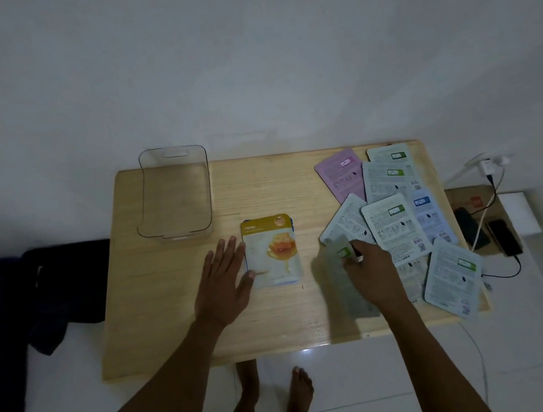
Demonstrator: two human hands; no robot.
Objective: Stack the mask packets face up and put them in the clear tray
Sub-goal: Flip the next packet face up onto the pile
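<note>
**Mask packets half sorted, tray sitting empty**

So we're looking down at a light wooden table filling the middle of the frame. Our left hand is spread flat and wide, fingers together, thumb resting on the left edge of a small face-up stack just left of centre. The top one is the yellow-and-white honey mask packet, and a blue edge of another packet peeks out under it.

Our right hand, a bit right of centre, is pinching a blurry grey-green mask packet by its top end. That packet looks lifted or tilted off the table, but it's too smeared to tell which side faces up.

To the right is the loose spread of face-down mask packets, overlapping each other: a pink one at the top, several pale green-white ones, a light blue one toward the right edge, and another pale one hanging over the lower right corner of the table.

The clear plastic tray with a handle cutout stands at the upper left of the table, well apart from both hands

Off the right edge there's a brown cardboard box with dark phones and cables on it
</note>
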